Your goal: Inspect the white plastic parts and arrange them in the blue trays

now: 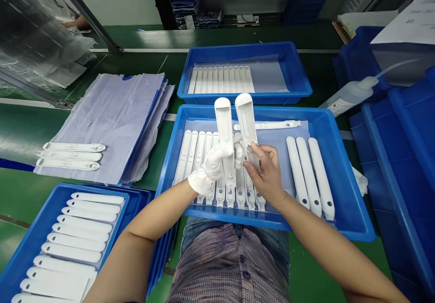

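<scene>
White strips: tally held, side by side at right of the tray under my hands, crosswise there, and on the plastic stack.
Held strips: 2
Right-side strips in tray: 3
Crosswise strip: 1
Strips on stack: 3
Total: 9

Centre tray (346, 176): middle blocked by left hand (216, 163), right hand (267, 170), two raised strips (224, 124). Room at its right end, past three white pieces (308, 176). Far tray (285, 98) behind it; bottle (351, 94) off far-right corner; narrow desk (163, 145) gap left.

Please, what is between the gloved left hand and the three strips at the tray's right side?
In the head view: the right hand at a raised strip, then bare liner.
</scene>
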Demonstrator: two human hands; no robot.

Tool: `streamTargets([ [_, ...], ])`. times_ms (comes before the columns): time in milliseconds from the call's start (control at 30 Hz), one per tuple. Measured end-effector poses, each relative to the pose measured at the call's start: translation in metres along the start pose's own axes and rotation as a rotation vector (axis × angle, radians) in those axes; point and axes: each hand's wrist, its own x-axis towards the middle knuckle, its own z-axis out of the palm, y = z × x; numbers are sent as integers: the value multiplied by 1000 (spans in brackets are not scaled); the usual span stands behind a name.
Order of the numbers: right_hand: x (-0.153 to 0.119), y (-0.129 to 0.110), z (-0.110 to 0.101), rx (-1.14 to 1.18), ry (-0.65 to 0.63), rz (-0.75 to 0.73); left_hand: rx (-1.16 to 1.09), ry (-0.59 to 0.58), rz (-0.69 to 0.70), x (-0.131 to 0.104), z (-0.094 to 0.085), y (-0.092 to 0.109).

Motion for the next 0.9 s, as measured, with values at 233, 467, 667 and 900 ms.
streamTargets([
  [233, -10, 30, -53, -161, -287, 368, 226, 299, 143, 0, 1, 0],
  [467, -39, 56, -52, -378, -595, 559, 239, 180, 49, -1, 8, 0],
  [667, -25, 28, -52, -238, -456, 456, 417, 130, 69, -7, 17, -7],
  [900, -44, -39, -22, 787, -407, 497, 651, 86, 323, -12, 31, 8],
])
